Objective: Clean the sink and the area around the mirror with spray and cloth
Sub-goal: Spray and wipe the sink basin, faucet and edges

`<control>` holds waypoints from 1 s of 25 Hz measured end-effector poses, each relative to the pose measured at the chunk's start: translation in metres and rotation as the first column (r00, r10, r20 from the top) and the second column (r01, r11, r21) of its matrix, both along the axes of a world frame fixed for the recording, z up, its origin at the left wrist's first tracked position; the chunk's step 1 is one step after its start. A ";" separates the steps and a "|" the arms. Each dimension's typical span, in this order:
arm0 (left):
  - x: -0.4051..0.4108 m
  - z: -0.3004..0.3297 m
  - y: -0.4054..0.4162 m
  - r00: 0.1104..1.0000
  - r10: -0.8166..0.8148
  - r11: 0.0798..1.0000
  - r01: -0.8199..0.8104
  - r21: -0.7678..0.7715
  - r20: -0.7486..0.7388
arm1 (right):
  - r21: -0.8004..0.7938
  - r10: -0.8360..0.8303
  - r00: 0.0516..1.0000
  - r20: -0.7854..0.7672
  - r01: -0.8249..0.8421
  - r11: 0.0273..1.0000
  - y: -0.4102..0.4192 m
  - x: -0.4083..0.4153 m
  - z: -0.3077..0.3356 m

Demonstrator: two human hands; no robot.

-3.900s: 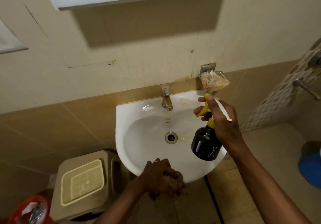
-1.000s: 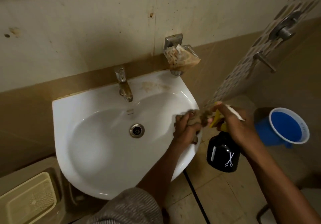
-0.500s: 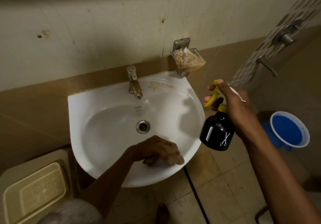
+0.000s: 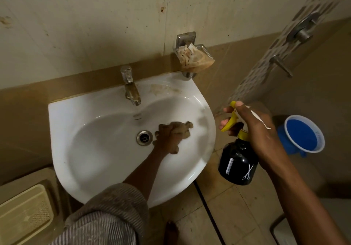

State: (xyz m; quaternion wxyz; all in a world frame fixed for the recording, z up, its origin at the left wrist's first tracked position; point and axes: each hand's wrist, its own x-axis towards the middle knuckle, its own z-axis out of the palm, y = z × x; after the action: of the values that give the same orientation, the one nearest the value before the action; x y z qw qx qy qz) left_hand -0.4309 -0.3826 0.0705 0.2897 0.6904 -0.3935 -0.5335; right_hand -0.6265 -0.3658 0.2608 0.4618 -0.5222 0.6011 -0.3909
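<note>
Sink (image 4: 79, 161): white basin on the tiled wall — a brown stain on its back ledge, right of the tap.
Bin (image 4: 26, 216): beige, on the floor left of the sink.
Bucket (image 4: 302, 134): blue, on the floor right of the sink.
Bottle (image 4: 237, 165): black spray bottle with yellow trigger, held in the air just right of the sink's rim.
Right hand (image 4: 254, 130): wrapped round the bottle's neck, fingers on the trigger.
Left hand (image 4: 169, 136): inside the sink, closed over the cloth, pressing it to the bowl.
Cloth (image 4: 183, 128): brownish, bunched — just right of the sink's drain.
Tap (image 4: 131, 88): tarnished metal, at the sink's back edge.
Drain (image 4: 144, 138): metal ring at the sink's bottom.
</note>
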 end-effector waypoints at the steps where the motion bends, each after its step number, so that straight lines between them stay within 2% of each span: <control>1: -0.005 0.001 0.006 0.998 -0.055 0.998 0.055 0.006 0.003 | -0.002 -0.003 1.000 0.001 0.003 1.000 0.000 0.000 0.000; 4: -0.015 0.011 0.034 0.956 -0.281 0.954 0.287 -0.082 0.080 | -0.010 -0.003 0.999 0.038 0.004 1.000 -0.004 0.005 0.006; 6: -0.008 0.025 0.052 0.901 -0.423 0.903 0.428 -0.039 0.099 | -0.028 0.018 0.998 0.057 -0.016 0.999 -0.008 0.011 0.013; 8: 0.006 0.030 0.069 0.894 -0.448 0.894 0.448 0.019 -0.020 | -0.048 0.043 0.996 0.080 -0.039 0.998 -0.012 0.018 0.018; 11: 0.027 0.049 0.097 0.889 -0.454 0.884 0.458 0.093 -0.065 | -0.026 0.081 0.992 0.102 -0.078 0.997 -0.019 0.031 0.018; 13: 0.040 0.065 0.112 0.867 -0.496 0.857 0.497 0.137 -0.043 | 0.002 0.112 0.992 0.065 -0.112 0.994 -0.021 0.043 0.011; 16: 0.061 0.077 0.129 0.832 -0.553 0.828 0.554 0.089 -0.035 | 0.025 0.191 0.982 -0.005 -0.191 0.981 -0.019 0.060 -0.003; 18: 0.071 0.084 0.137 0.818 -0.575 0.816 0.570 0.095 0.025 | 0.046 0.233 0.972 -0.031 -0.231 0.972 -0.015 0.069 -0.012; 25: 0.091 0.090 0.155 0.791 -0.599 0.800 0.584 0.136 0.126 | 0.128 0.262 0.962 -0.081 -0.250 0.960 0.025 0.077 -0.048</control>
State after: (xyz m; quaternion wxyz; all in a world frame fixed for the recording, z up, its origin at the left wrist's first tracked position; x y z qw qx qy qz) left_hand -0.3404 -0.2281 0.1607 0.0437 0.5861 -0.5875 -0.5563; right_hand -0.5493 -0.3412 0.2126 0.5085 -0.5860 0.5719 -0.2662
